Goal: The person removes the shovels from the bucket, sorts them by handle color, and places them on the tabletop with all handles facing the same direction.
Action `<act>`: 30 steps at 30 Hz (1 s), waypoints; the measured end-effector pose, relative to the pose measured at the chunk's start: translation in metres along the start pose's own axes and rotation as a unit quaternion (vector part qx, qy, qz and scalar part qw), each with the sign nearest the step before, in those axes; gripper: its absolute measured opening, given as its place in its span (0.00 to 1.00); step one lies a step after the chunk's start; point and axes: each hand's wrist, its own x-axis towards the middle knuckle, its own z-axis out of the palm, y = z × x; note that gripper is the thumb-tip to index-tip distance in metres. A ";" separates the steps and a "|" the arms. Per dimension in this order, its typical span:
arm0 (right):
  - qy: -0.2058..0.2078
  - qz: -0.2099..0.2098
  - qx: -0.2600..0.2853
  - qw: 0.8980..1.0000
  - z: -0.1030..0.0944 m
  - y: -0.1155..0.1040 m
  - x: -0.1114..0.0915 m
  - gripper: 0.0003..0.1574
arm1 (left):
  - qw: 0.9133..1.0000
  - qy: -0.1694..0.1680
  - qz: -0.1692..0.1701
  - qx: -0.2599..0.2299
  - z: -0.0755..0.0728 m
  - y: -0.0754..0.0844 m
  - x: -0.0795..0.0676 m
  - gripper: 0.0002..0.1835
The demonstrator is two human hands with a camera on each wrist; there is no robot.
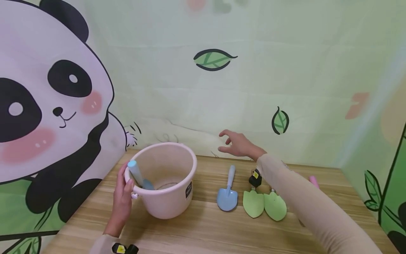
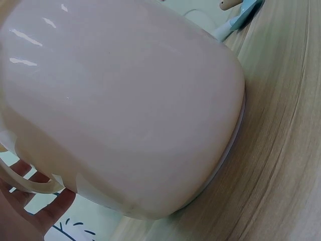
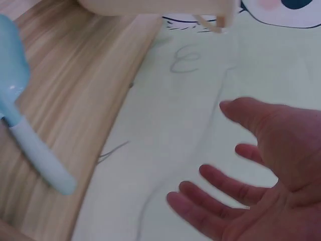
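Note:
A pale pink bucket (image 1: 168, 203) stands on the table's left half. My left hand (image 1: 122, 197) grips its rim on the left side; in the left wrist view the fingers (image 2: 55, 208) curl by the rim and handle. Inside the bucket leans a blue tool (image 1: 135, 172) with a light blue handle. Held in the air right of the bucket, my right hand (image 1: 239, 144) is empty, its fingers spread apart in the right wrist view. Below it a blue trowel (image 1: 227, 200) lies on the wood, handle away from me.
Two green trowels (image 1: 253, 205) lie side by side right of the blue one, their handles partly behind my right forearm. A pink handle (image 1: 314, 181) shows beyond the sleeve. The wooden table (image 1: 203, 233) meets a printed cloth backdrop (image 1: 158, 88) at the back.

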 end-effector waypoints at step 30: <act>-0.021 -0.136 0.048 0.989 -0.003 -0.069 0.042 0.40 | 1.000 -0.011 -0.001 0.005 -0.001 0.002 -0.001 0.31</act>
